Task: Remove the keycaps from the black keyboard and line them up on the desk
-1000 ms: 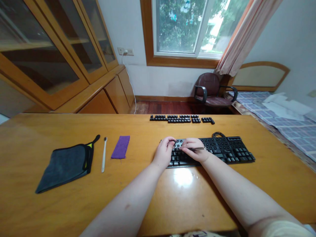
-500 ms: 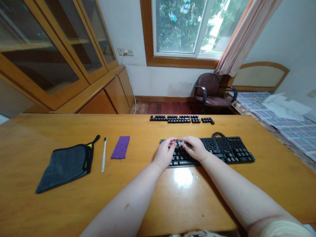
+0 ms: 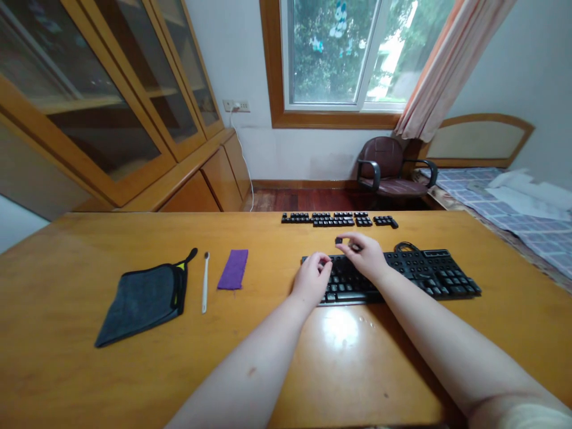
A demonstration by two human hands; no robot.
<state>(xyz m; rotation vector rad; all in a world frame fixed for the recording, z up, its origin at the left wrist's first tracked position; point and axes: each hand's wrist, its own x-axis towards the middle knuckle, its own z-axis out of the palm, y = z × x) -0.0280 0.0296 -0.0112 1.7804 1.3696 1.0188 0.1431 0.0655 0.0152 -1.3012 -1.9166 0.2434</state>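
Note:
A black keyboard (image 3: 357,296) lies on the wooden desk, with keycaps off part of its upper rows. Between the thumb and fingertips of my right hand (image 3: 364,255) is a small black keycap (image 3: 338,241), raised just beyond the keyboard's back edge. My left hand (image 3: 313,275) rests at the keyboard's left end, fingers curled in a pinch; what lies between them, if anything, I cannot make out. Loose black keycaps (image 3: 333,222) stand in grouped rows along the desk's far edge.
Left of the keyboard lie a purple cloth (image 3: 233,270), a white toothbrush (image 3: 205,286) and a folded grey cloth (image 3: 143,301) with black trim. The keyboard's coiled cable (image 3: 406,246) sits behind it. Beyond the desk (image 3: 134,387) stands an office chair (image 3: 384,167).
My right hand has lifted away from my left, up toward the back edge, with a keycap in its fingers. My left hand stays at the keyboard. The whole view has shifted slightly.

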